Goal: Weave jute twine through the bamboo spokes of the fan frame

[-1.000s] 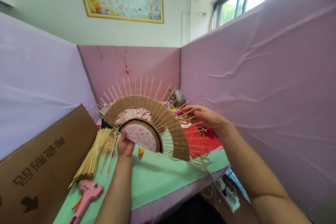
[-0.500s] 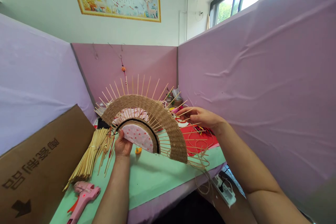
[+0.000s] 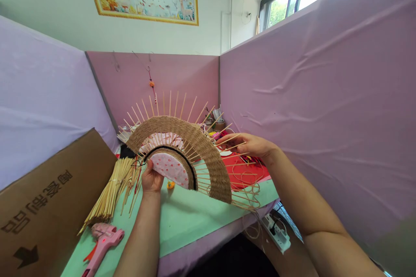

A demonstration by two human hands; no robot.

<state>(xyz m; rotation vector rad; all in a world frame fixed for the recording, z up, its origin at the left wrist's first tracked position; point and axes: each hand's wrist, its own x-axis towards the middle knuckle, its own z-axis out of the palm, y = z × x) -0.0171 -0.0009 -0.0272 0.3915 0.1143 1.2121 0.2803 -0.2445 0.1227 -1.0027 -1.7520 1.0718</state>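
A half-round woven fan [image 3: 172,125] is held up over the table, with thin wooden sticks fanning out past its brown woven band. Its inner half-disc [image 3: 170,168] is covered in pale pink cloth with red spots and edged in black. My left hand [image 3: 152,178] grips this inner part at its left end, thumb on the front. At the fan's upper right, my right hand [image 3: 248,143] is among the stick tips, fingers stretched out and partly behind the sticks. Loose brown cord [image 3: 255,220] trails from the fan's lower right end over the table edge.
On the left lie a bundle of sticks [image 3: 105,194], a pink glue gun [image 3: 105,242] and a cardboard box [image 3: 48,207]. A small orange-yellow object [image 3: 170,185] sits on the green tabletop [image 3: 191,220]. Red material [image 3: 247,171] lies behind the fan. Below the right edge is a power strip [image 3: 276,233].
The view has shifted very slightly. The fan stays in my left hand, and my right hand remains among the sticks with its fingers moved only a little.
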